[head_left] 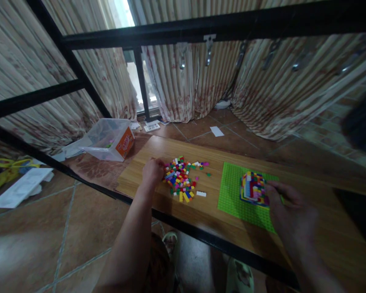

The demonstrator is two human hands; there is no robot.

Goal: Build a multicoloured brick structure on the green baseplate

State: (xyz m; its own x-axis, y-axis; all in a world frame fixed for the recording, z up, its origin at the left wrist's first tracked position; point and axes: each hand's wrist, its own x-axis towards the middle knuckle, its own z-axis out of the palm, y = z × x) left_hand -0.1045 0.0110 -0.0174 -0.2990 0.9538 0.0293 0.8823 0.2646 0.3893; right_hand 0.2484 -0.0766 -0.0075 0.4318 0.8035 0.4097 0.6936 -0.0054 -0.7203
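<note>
Loose toy bricks (pixel 179 177) in many colours lie in a pile on the wooden tabletop. My left hand (pixel 153 171) is at the pile's left edge, its fingers curled together; whatever they hold is hidden. On a green baseplate (pixel 228 191) stands a small multicoloured toy brick structure (pixel 252 188), with a blue and yellow lower rim. My right hand (pixel 293 209) grips the structure at its right side with the thumb and forefinger, covering part of the baseplate's right edge. A white brick (pixel 201 194) lies apart between pile and baseplate.
A clear plastic box (pixel 105 138) with an orange label stands on the floor beyond the table's left end. A dark flat object (pixel 358 215) lies at the table's right. Black metal bars (pixel 183 34) cross in front of curtains, with metal clips hanging from one.
</note>
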